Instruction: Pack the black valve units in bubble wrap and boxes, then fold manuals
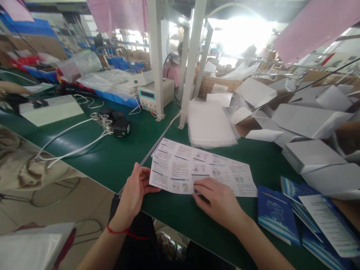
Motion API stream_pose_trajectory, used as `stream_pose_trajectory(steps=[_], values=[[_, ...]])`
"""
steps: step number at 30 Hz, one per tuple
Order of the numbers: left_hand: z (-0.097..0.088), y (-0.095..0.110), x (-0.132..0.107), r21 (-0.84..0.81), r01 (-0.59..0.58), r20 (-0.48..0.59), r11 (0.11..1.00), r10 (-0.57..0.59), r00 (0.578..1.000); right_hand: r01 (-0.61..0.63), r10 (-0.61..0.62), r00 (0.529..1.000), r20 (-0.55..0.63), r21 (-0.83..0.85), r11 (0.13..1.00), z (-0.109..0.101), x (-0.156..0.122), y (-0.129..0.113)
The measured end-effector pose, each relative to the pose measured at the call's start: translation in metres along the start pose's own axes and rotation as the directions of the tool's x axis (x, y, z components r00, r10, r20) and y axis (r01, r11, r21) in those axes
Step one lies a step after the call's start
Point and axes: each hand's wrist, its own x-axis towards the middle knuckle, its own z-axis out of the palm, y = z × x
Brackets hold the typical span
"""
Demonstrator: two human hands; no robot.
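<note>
A long printed leaflet (pixel 182 165) with text and small diagrams lies unfolded on the green tabletop in front of me, its crease lines showing. My left hand (pixel 137 187) is at its left edge, thumb raised apart and fingers loosely bent against the paper's lower left corner. Across the lower middle of the sheet rests my right hand (pixel 216 202), fingers laid on the print and thumb apart near the bottom edge. Blue booklets (pixel 277 213) lie just right of the leaflet, some overlapping, one with a white printed page up.
White boxes (pixel 309 120) crowd the right side. Beyond the leaflet lie a stack of clear plastic bags (pixel 210 125) and metal posts (pixel 192 63). To the left are black devices with white cables (pixel 119 127), a power supply (pixel 154 95) and another person's hand (pixel 12 88).
</note>
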Motion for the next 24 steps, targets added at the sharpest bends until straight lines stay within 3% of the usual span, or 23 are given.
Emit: stream_pose_trajectory(steps=[6,11,17,24], values=[[-0.003,-0.006,0.002,0.079,-0.008,0.121,0.997,-0.001,0.993,-0.137,0.137,0.990,0.020,0.283,0.949,0.004,0.025,-0.005],[0.008,-0.016,-0.003,0.113,-0.069,0.253,0.991,0.038,0.967,-0.206,0.178,0.978,0.105,0.568,0.797,0.026,0.053,-0.015],[0.023,-0.028,-0.001,0.117,-0.131,0.206,0.984,0.105,0.973,-0.220,0.140,0.976,0.170,0.746,0.628,0.031,0.058,-0.020],[0.019,-0.041,0.003,0.097,-0.098,0.088,0.990,0.090,0.992,-0.277,0.183,0.961,0.209,0.774,0.570,0.029,0.053,-0.023]])
